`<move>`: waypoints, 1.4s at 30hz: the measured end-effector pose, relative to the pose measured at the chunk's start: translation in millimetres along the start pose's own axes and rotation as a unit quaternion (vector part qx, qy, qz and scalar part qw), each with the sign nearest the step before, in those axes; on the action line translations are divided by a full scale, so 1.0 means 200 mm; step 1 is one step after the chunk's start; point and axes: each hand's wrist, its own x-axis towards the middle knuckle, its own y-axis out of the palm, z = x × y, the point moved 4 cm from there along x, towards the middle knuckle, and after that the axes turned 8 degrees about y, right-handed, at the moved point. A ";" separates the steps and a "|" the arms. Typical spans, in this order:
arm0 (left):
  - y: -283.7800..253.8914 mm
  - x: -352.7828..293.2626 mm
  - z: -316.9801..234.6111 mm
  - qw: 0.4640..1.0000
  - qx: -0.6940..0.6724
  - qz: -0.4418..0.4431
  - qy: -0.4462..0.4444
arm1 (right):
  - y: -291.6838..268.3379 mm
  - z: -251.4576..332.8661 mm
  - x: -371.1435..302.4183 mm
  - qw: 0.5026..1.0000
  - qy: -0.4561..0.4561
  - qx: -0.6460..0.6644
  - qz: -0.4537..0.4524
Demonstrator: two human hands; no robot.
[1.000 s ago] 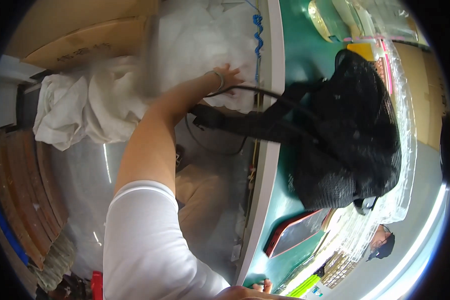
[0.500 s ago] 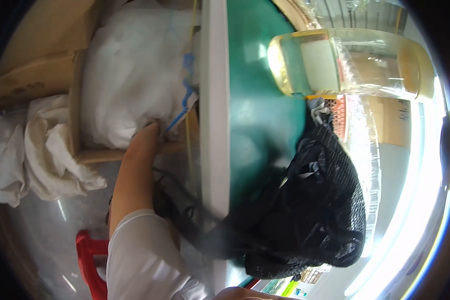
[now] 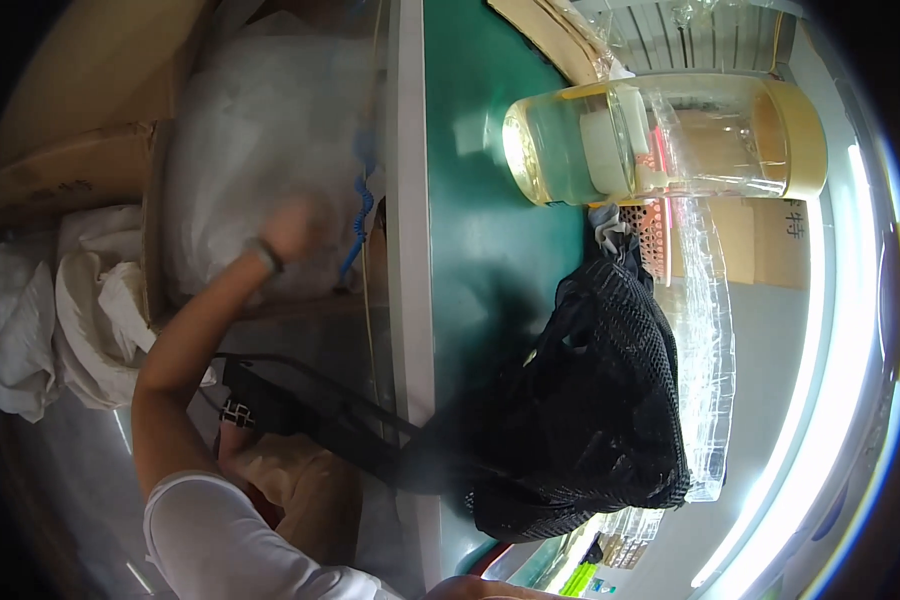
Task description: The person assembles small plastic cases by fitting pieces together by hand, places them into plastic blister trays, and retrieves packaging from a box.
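Observation:
My left hand (image 3: 302, 228), smeared by motion, is over a heap of thin, whitish plastic film or bags (image 3: 235, 160) in a cardboard box (image 3: 155, 220). A dark band (image 3: 268, 257) circles its wrist. The blur hides its fingers, so I cannot make out whether anything is in them. Close beside the hand hangs a blue coiled cord (image 3: 361, 205). At the lower edge shows a strip of bare skin (image 3: 495, 590), perhaps part of my right arm; no right hand can be made out.
The scene lies sideways. A green tabletop (image 3: 470, 230) with a pale edge (image 3: 410, 300) borders the box. On it are a clear bottle (image 3: 700, 135) of yellowish liquid and a black mesh bag (image 3: 590, 420) with a strap. White cloths (image 3: 95, 310) lie by the box.
My left hand, earlier dug into the plastic, has drawn back so its wristband shows. My elbow has swung left, uncovering a leg and foot below. The whole view has shifted slightly.

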 end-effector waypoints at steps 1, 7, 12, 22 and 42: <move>-0.29 -0.08 -0.03 0.987 0.058 -0.106 -0.109 | -0.01 0.01 -0.02 1.000 0.001 0.003 0.007; -0.01 -0.06 0.41 0.967 0.088 -0.161 -0.178 | -0.01 0.05 -0.05 0.998 -0.017 0.043 0.048; 0.53 0.07 0.36 0.953 0.138 0.254 -0.095 | 0.00 0.04 0.01 0.995 -0.030 0.039 0.085; 0.49 0.05 0.36 0.971 0.201 0.112 0.070 | 0.10 0.04 0.14 0.998 -0.018 -0.021 0.056; 0.23 -1.04 0.56 0.975 0.102 0.125 0.155 | -0.45 0.48 -0.32 0.981 0.129 0.075 0.127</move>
